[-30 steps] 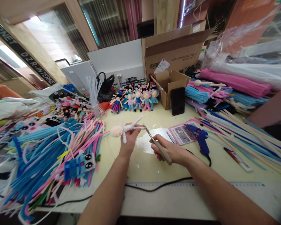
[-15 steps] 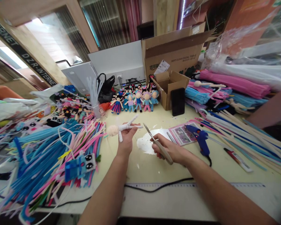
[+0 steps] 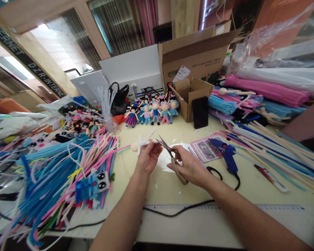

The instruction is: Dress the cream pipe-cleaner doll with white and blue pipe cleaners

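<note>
Between the fingers of my left hand (image 3: 149, 157) is a white pipe-cleaner doll (image 3: 144, 142) with a pale round head, held by one leg and lying sideways, head to the left. My right hand (image 3: 184, 164) grips a pair of scissors (image 3: 176, 164) by the handles. Their blades are parted and point up and left, close to my left fingertips. Beneath and behind my hands lies a white patch (image 3: 166, 162) on the yellowish tabletop, with small scraps around it.
A blue glue gun (image 3: 225, 153), a printed card (image 3: 208, 150) and a glue tube (image 3: 270, 177) lie to the right. Loose pipe cleaners (image 3: 57, 174) heap up at left. Finished dolls (image 3: 155, 111) stand behind, beside a small cardboard box (image 3: 189, 97). A ruler (image 3: 251, 207) lies in front.
The scissors' blades have spread apart and now sit nearer my left fingertips. My left hand has turned and shifted slightly right with the doll, hiding more of its leg.
</note>
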Demonstrator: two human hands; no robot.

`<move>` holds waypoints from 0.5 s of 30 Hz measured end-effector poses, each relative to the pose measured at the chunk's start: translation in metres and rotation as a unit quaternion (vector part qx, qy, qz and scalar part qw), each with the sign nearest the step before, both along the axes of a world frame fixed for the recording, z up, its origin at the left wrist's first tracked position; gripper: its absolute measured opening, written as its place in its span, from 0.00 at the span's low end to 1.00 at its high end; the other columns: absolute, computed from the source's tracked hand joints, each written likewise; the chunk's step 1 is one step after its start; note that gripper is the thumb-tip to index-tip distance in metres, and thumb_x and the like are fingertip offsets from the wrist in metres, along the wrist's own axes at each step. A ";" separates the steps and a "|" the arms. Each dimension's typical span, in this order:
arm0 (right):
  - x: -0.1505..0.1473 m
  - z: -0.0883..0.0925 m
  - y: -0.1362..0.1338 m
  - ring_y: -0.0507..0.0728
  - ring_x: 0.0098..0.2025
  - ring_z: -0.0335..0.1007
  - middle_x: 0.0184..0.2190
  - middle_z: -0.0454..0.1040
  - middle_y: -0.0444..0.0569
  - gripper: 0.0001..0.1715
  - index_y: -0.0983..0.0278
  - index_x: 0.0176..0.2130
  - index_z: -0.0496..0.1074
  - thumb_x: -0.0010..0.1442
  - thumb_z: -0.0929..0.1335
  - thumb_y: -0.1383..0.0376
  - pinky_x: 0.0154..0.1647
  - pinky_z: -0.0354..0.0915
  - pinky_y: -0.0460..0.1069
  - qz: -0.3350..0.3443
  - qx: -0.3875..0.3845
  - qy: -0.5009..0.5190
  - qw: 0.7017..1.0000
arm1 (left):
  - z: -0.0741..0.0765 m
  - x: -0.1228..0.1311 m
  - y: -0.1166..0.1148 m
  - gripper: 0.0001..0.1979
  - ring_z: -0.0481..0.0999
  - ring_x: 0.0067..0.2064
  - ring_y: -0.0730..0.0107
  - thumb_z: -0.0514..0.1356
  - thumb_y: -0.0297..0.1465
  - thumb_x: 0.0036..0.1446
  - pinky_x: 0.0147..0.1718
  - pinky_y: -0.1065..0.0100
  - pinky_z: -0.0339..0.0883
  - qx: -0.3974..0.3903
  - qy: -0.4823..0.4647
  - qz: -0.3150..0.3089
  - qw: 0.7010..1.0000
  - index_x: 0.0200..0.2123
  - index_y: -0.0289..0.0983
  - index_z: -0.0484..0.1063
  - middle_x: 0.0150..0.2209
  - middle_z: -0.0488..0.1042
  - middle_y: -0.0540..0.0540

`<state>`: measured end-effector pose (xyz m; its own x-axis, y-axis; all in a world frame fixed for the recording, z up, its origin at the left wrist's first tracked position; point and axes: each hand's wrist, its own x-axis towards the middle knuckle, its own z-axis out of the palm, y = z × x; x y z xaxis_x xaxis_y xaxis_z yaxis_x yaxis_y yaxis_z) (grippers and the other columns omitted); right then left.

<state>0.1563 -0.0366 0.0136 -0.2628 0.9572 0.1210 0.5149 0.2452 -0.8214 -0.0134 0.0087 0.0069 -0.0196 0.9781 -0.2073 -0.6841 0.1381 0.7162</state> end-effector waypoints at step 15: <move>-0.001 0.000 -0.001 0.56 0.38 0.65 0.35 0.68 0.46 0.25 0.59 0.48 0.62 0.52 0.70 0.58 0.36 0.59 0.50 0.000 0.038 0.003 0.999 | 0.007 0.008 -0.009 0.08 0.79 0.33 0.70 0.58 0.29 0.56 0.38 0.68 0.70 -0.034 -0.024 -0.060 0.997 0.27 0.35 0.74 0.29 0.79 0.46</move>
<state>0.1552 -0.0377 0.0137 -0.2620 0.9451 0.1950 0.5098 0.3072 -0.8036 -0.0054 -0.0006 0.0139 0.1075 0.9564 -0.2717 -0.6926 0.2681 0.6697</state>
